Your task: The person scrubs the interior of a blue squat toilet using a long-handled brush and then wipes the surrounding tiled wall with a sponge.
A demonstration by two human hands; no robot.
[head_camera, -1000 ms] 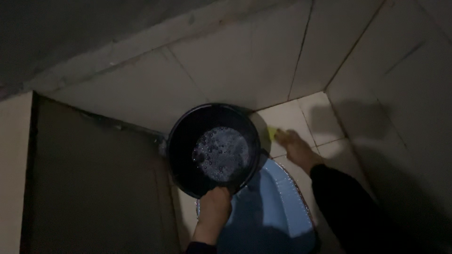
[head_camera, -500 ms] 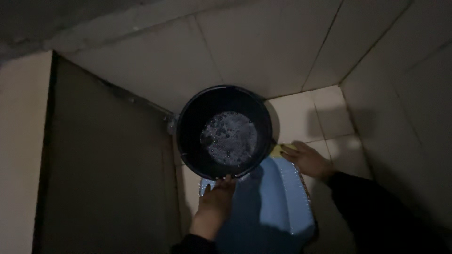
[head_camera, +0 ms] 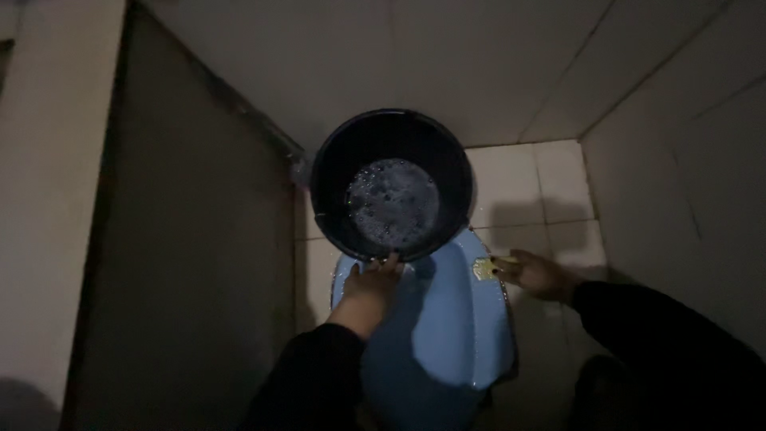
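Dim tiled corner, seen from above. Far left: a plain wall panel (head_camera: 48, 199), then a darker recessed strip running to the floor. Centre: the black bucket (head_camera: 391, 185), round, mouth up toward the camera, a little sudsy water pooled in its bottom. It sits at the far end of the blue squat pan (head_camera: 447, 319) and overlaps that end; can't tell whether it rests on the pan or is lifted off it. The pan's long axis runs from the bucket back toward the person, narrowing at the near end. The left hand (head_camera: 371, 279) is at the bucket's near rim, fingers curled up over the edge, so the bucket lies straight ahead of those fingers, touching them; thumb side is too dark to read, so how firm the hold is can't be told. Right of that, w/ the pan's width between the 2 hands, the right hand (head_camera: 531, 273) lies at the pan's right rim, fingers pressed down on a small yellow sponge (head_camera: 483, 267) whose left edge sits on the blue rim. Left hand is clearly the nearer 1 to the bucket; the right is well apart from it. Pale floor tiles (head_camera: 550, 187) fill the corner beyond, walls rising behind and at right.
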